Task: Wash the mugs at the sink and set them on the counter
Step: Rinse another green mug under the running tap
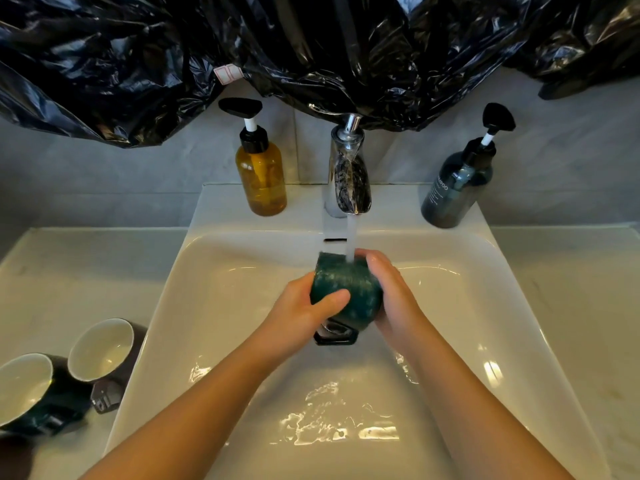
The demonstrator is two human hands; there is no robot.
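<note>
Rinsing is the step in hand in the head view: the teal mug (346, 282) lies on its side over the sink (225, 271), handle down, with the stream from the faucet (348, 178) striking its far rim. The left hand (308, 306) has its grip curled round the mug's near side, thumb across the body, and the right hand (393, 296) cups the other side. Turning the slick mug slowly, low in the basin and mouth to the water, should flush it without splashing; two other mugs (100, 348) sit on the tabletop (69, 271) to the left.
</note>
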